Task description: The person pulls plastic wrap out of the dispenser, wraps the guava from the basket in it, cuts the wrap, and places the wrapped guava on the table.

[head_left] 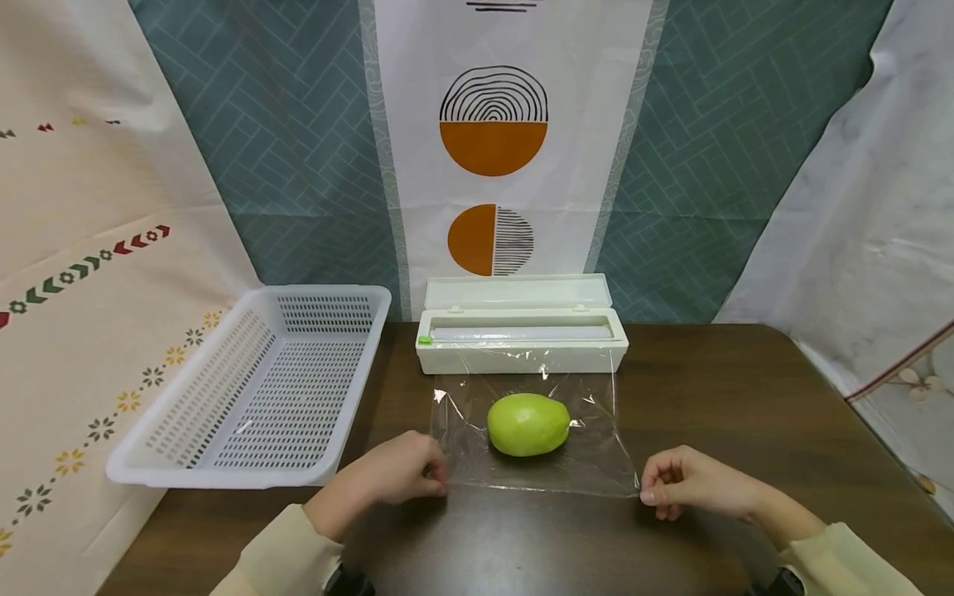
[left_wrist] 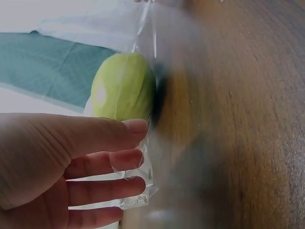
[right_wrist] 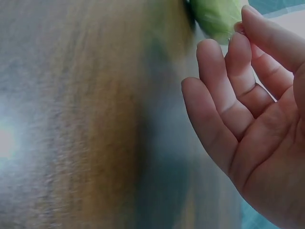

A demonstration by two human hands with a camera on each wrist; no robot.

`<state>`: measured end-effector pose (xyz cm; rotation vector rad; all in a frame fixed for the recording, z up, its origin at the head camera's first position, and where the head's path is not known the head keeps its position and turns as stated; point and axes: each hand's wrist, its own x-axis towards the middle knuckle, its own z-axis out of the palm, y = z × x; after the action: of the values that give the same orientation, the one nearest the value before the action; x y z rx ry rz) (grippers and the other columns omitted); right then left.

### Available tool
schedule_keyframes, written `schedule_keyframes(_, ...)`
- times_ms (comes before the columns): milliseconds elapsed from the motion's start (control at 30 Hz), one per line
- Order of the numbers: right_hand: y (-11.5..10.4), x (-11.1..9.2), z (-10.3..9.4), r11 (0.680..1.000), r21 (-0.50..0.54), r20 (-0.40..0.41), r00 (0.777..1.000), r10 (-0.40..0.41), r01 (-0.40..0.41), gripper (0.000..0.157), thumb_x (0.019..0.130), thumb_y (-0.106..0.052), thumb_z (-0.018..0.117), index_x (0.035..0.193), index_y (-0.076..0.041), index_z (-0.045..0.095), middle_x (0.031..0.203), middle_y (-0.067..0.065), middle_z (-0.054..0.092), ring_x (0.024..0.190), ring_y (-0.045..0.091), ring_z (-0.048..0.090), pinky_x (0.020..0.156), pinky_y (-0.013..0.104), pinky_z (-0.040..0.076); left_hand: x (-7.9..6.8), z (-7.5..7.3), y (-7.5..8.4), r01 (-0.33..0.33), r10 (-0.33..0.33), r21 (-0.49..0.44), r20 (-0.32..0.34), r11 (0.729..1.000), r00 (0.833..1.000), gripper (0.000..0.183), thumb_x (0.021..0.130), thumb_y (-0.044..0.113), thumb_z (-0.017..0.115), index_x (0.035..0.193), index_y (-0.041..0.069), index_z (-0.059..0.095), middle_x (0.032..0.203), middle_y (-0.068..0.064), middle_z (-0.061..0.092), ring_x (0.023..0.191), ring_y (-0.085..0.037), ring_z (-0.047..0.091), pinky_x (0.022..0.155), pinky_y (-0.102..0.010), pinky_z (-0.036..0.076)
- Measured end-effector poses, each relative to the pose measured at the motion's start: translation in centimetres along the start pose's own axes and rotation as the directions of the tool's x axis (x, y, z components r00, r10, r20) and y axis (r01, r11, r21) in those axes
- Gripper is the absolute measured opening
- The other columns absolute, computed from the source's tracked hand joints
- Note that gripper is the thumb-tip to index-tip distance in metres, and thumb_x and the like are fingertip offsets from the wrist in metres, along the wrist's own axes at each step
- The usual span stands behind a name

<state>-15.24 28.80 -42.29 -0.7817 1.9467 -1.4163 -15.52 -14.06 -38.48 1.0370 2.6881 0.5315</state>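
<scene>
A sheet of clear cling film [head_left: 596, 468] stretches toward me from a white cling film dispenser [head_left: 522, 358] with its lid raised. A yellow-green oval fruit [head_left: 527, 425] lies within the outline of the sheet, and film creases cross in front of it in the left wrist view. My left hand [head_left: 406, 470] pinches the near left corner of the film, thumb [left_wrist: 136, 128] over bunched plastic. At the near right corner, my right hand [head_left: 689, 480] pinches the film between thumb and index finger. Its other fingers [right_wrist: 209, 62] are loosely bent.
A white perforated plastic basket [head_left: 298, 397] stands on the left of the dark wooden table [head_left: 745, 389]. A small green slider [head_left: 425, 340] sits at the dispenser's left end. Patterned cloths [head_left: 313, 149] hang behind and at both sides.
</scene>
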Motion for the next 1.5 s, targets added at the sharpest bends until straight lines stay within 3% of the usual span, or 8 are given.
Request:
schedule_keyframes(133, -0.5, 0.3, -0.3, 0.998, -0.043, -0.024, 0.998, -0.051, 0.05, 0.006, 0.092, -0.001, 0.055, 0.089, 0.001, 0.061, 0.071, 0.026, 0.058, 0.063, 0.014, 0.064, 0.057, 0.033, 0.054, 0.0, -0.2, -0.1, 0.016, -0.016, -0.025, -0.009, 1.0, 1.0, 0.018, 0.077, 0.017, 0.074, 0.061, 0.018, 0.065, 0.067, 0.014, 0.056, 0.06, 0.003, 0.044, 0.056, -0.017, 0.041)
schedule_keyframes(433, -2.1, 1.0, -2.1, 0.99, -0.137, -0.206, 0.979, -0.003, -0.025, 0.019, 0.092, -0.011, 0.06, 0.093, 0.008, 0.059, 0.075, 0.001, 0.064, 0.066, 0.024, 0.066, 0.06, 0.038, 0.055, 0.5, -1.1, -0.1, 0.04, -0.042, -0.022, -0.109, 0.999, 0.993, 0.016, 0.081, 0.016, 0.071, 0.066, 0.016, 0.067, 0.063, 0.014, 0.056, 0.059, -0.001, 0.043, 0.054, -0.018, 0.04)
schedule_keyframes(733, -1.8, 2.3, -3.2, 0.978, -0.181, -0.345, 0.938, 0.039, -0.107, 0.021, 0.09, -0.015, 0.063, 0.096, 0.005, 0.062, 0.078, 0.011, 0.065, 0.068, 0.027, 0.064, 0.062, 0.036, 0.055, 1.4, -1.6, -0.3, 0.099, -0.105, -0.035, -0.223, 0.994, 0.969, 0.014, 0.083, 0.017, 0.069, 0.069, 0.017, 0.064, 0.068, 0.01, 0.056, 0.063, -0.004, 0.048, 0.058, -0.02, 0.042)
schedule_keyframes(900, -1.8, 3.2, -3.1, 0.959, -0.194, -0.455, 0.885, 0.1, -0.208, 0.03, 0.091, -0.022, 0.063, 0.102, 0.006, 0.064, 0.081, 0.016, 0.064, 0.068, 0.02, 0.064, 0.06, 0.033, 0.055, 1.9, -1.5, -0.5, 0.121, -0.13, -0.053, -0.248, 0.991, 0.96, 0.013, 0.083, 0.017, 0.068, 0.07, 0.017, 0.064, 0.069, 0.01, 0.058, 0.064, -0.005, 0.05, 0.06, -0.021, 0.043)
schedule_keyframes(1000, -2.4, 3.9, -2.4, 0.92, -0.288, -0.547, 0.834, 0.069, -0.265, 0.031, 0.091, -0.023, 0.063, 0.104, 0.004, 0.066, 0.082, 0.013, 0.066, 0.067, 0.016, 0.062, 0.058, 0.029, 0.053, 1.9, -1.5, -0.5, 0.129, -0.14, -0.061, -0.249, 0.99, 0.958, 0.013, 0.083, 0.017, 0.068, 0.071, 0.017, 0.064, 0.069, 0.01, 0.058, 0.065, -0.006, 0.051, 0.06, -0.021, 0.043)
schedule_keyframes(1167, -4.6, 5.5, 0.0, 0.786, -0.535, -0.629, 0.767, -0.126, -0.31, 0.027, 0.089, -0.024, 0.065, 0.107, -0.005, 0.067, 0.093, 0.005, 0.069, 0.079, 0.015, 0.062, 0.068, 0.031, 0.05, 1.8, -1.5, -0.6, 0.132, -0.145, -0.068, -0.246, 0.989, 0.958, 0.013, 0.084, 0.018, 0.067, 0.072, 0.017, 0.064, 0.069, 0.01, 0.058, 0.064, -0.005, 0.05, 0.06, -0.021, 0.043)
schedule_keyframes(1367, -6.5, 8.6, 2.7, 0.672, -0.724, -0.407, 0.882, -0.236, -0.155, 0.053, 0.083, -0.04, 0.07, 0.125, -0.009, 0.058, 0.121, 0.004, 0.061, 0.107, 0.023, 0.059, 0.087, 0.042, 0.049, 1.8, -1.6, -0.5, 0.155, -0.17, -0.081, -0.245, 0.985, 0.954, 0.012, 0.085, 0.017, 0.067, 0.073, 0.016, 0.065, 0.069, 0.009, 0.059, 0.063, -0.005, 0.049, 0.06, -0.022, 0.043)
schedule_keyframes(1500, -6.3, 10.6, 3.5, 0.639, -0.764, -0.287, 0.934, -0.213, -0.089, 0.071, 0.078, -0.048, 0.072, 0.135, -0.012, 0.049, 0.135, 0.006, 0.052, 0.123, 0.025, 0.051, 0.097, 0.045, 0.045, 1.9, -1.4, -0.6, 0.162, -0.177, -0.082, -0.24, 0.983, 0.955, 0.01, 0.085, 0.017, 0.068, 0.075, 0.015, 0.066, 0.07, 0.008, 0.059, 0.064, -0.006, 0.05, 0.06, -0.022, 0.044)
